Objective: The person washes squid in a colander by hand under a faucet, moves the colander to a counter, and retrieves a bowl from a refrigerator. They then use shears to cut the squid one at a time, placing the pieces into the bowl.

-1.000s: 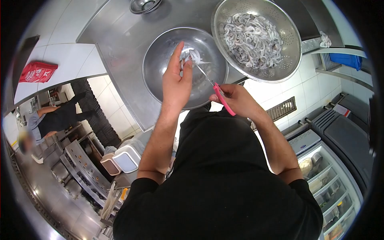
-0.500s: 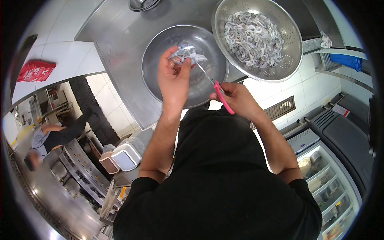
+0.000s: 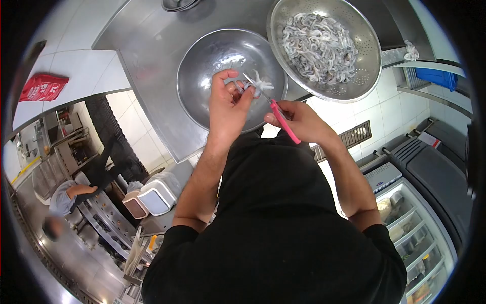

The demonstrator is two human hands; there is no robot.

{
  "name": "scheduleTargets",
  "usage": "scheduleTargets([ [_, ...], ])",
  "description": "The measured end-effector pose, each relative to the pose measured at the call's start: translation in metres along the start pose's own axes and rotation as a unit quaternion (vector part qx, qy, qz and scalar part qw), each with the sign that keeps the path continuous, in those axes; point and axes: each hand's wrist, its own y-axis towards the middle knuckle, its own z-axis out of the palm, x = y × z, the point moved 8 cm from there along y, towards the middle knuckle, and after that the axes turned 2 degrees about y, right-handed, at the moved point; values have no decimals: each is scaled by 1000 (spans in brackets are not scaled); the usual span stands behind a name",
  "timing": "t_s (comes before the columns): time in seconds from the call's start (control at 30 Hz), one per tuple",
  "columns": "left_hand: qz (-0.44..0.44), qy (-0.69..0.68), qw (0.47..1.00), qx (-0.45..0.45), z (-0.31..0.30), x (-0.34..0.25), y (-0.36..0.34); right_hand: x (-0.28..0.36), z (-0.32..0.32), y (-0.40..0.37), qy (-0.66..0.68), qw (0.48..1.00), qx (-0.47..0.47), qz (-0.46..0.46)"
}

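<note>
My left hand [image 3: 229,104] pinches a cluster of pale squid tentacles [image 3: 263,85] between thumb and fingers, above a wide steel bowl [image 3: 200,61]. The fingers partly hide the piece. My right hand [image 3: 304,121] is closed round the pink handles of a pair of scissors [image 3: 283,124]. Its blades are apart and reach up to the tentacles by my left fingertips. Beside the bowl, on the right, sits a big perforated colander [image 3: 372,61] with a heap of whitish-grey squid pieces [image 3: 321,48] in it.
The bowl stands on a steel counter [image 3: 147,76]. Small stacked metal bowls [image 3: 179,4] are at its back. A red packet [image 3: 44,87] lies at the left. Another person [image 3: 63,197] is farther off at the lower left. A glass-topped cooler [image 3: 412,233] stands at the right.
Both hands have shifted slightly to the right. The scissor blades have opened and now show around the tentacles. In the background, the other person has bent or moved lower.
</note>
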Motion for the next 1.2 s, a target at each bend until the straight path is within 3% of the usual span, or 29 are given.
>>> scheduleTargets([
  [0.4, 0, -17, 1000, -21, -13, 8, 0, -1, -10, 0, -140, 989, -49, -12],
  [0.8, -25, -8, 999, 35, -8, 21, -3, 16, -5, 4, -169, 984, -41, -40],
  [1.2, -25, -20, 999, 12, -19, 29, 1, 6, -7, 14, -188, 982, -15, 5],
])
